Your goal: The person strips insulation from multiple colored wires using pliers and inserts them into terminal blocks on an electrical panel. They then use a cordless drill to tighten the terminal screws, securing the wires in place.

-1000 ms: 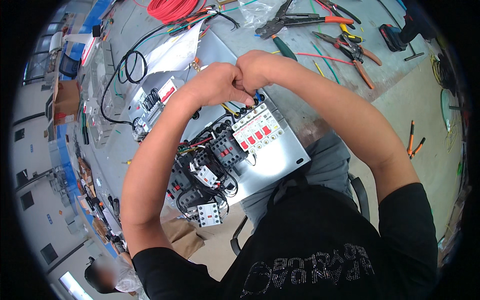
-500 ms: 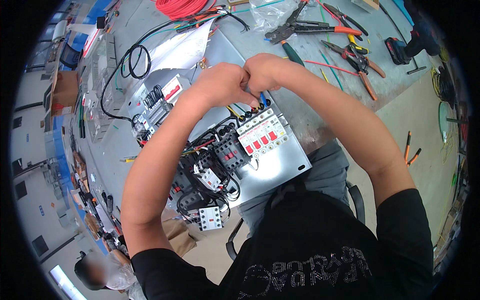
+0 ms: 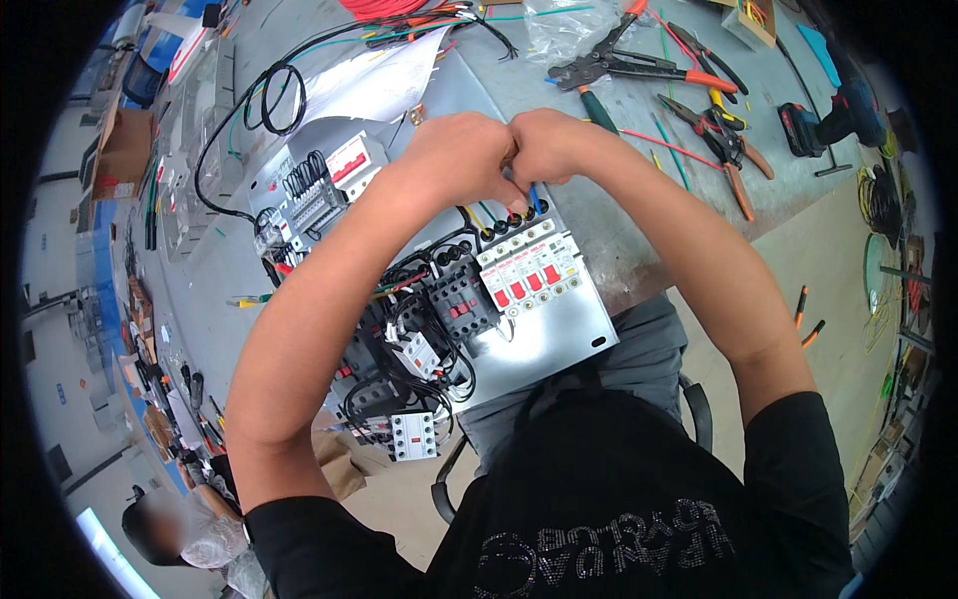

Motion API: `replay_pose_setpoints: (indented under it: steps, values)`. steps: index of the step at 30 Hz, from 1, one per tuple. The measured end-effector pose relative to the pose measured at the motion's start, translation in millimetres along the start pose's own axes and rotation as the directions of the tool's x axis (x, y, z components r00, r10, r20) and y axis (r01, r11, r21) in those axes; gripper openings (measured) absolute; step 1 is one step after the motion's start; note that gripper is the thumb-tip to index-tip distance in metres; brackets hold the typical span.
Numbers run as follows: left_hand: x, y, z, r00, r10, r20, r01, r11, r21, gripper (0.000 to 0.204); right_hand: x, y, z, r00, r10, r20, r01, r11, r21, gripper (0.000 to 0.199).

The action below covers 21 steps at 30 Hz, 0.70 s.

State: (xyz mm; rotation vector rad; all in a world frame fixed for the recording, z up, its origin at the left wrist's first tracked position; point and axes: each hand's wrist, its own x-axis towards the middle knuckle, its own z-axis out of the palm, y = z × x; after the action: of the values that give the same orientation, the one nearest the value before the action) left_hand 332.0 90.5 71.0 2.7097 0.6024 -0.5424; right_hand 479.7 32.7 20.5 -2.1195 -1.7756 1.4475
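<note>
My left hand [image 3: 464,150] and my right hand [image 3: 549,145] meet knuckle to knuckle over the far edge of a metal mounting plate [image 3: 539,349]. Both are closed, fingers curled in, and they hide whatever they pinch. Just below them a blue wire [image 3: 536,200] rises toward my right hand from a white circuit breaker [image 3: 531,275] with red levers. My left thumb and fingertip are near the wire ends at its far terminals, beside a yellow-green wire [image 3: 473,220]. A black contactor [image 3: 461,302] sits left of the breaker, among bundled black wires.
A second breaker [image 3: 354,163] and a terminal strip [image 3: 317,208] occupy the plate's far left. Crimping pliers [image 3: 639,65], more pliers [image 3: 723,140] and a cordless drill [image 3: 833,120] lie at the right. Paper sheets [image 3: 369,85] and a black cable [image 3: 284,100] lie behind. A person [image 3: 190,529] is at lower left.
The whole view has shifted a little. My hands stay together over the breaker's far terminals, with only slight movement of the fingers.
</note>
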Motion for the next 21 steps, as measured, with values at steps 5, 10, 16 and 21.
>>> replay_pose_setpoints:
  steps: [5, 10, 16, 21]
  values:
    - [-2.6, 4.1, -4.7, 1.0, 0.023, 0.002, -0.023, 0.999, 0.025, 0.05, 7.2, 3.0, 3.3, 1.0, -0.03, -0.004, 0.029, 0.997, -0.078, 0.032]
    - [-2.9, -0.2, -1.2, 0.997, 0.065, -0.028, -0.065, 0.998, 0.02, 0.046, 3.4, 1.8, 1.7, 0.999, -0.054, -0.004, 0.053, 0.998, -0.03, 0.034]
    - [-2.1, -5.4, -0.3, 0.996, 0.089, 0.0, -0.089, 0.996, -0.024, 0.044, 7.0, 13.1, 8.3, 0.981, -0.167, -0.1, 0.162, 0.985, -0.059, 0.034]
    - [-0.4, -9.3, 2.1, 0.988, 0.149, -0.027, -0.15, 0.987, -0.058, 0.039, -5.5, 4.5, 5.7, 0.978, -0.164, -0.128, 0.15, 0.983, -0.108, 0.033]
